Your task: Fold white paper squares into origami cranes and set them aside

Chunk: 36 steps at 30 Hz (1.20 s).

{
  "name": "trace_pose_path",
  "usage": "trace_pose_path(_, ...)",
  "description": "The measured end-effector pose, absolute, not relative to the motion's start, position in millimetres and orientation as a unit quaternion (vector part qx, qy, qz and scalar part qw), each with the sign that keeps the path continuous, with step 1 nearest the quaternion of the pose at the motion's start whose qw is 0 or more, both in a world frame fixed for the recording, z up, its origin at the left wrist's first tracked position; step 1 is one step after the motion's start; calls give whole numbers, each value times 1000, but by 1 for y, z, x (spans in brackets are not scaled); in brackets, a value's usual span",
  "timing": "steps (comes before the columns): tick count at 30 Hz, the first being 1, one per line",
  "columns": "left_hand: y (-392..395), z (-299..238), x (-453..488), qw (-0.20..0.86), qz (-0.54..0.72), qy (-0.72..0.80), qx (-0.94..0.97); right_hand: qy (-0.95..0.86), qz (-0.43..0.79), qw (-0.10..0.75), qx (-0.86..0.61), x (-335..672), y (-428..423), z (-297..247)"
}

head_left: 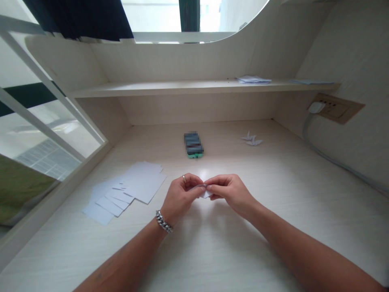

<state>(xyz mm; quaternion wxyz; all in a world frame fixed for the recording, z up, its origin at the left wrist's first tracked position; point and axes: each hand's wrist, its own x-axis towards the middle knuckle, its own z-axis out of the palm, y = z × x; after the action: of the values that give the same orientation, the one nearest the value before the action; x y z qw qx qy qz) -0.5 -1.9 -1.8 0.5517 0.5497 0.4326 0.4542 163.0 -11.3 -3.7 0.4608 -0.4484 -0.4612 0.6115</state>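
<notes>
A small folded piece of white paper (206,194) is pinched between my two hands above the middle of the desk. My left hand (184,192), with a ring on one finger and a chain bracelet at the wrist, grips its left side between thumb and fingers. On the other side my right hand (229,190) is closed on the paper, its fingertips almost meeting those of the left. Fingers hide much of the folds. Left of my hands lie several loose white paper sheets (146,182), fanned out. Small folded paper cranes (253,142) rest at the back right.
A phone-like object (193,144), blurred, with a green edge lies behind my hands. Above runs a shelf (167,88) bearing a paper stack (253,80). A white plug (316,107) sits in the wall socket, its cable (337,162) trailing along the right side. A railing borders the left.
</notes>
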Motion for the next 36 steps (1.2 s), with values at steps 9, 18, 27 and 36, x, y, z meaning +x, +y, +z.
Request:
trace_pose_path(9,-2,-5,-1,572,448,427,538,-415,644,482,-425,165,-11,-8)
trace_pose_path(18,-3,-1,-1,551,437,415,578,-429,655,478,-399,168,-12,-9)
trace_pose_path(27,-2,-1,-2,567,446,423,548,-472,581,499,-437,167,-9,-11)
trace_pose_path(36,0,-5,-2,571,445,436,534,-506,548,509,-431,166,-11,-13)
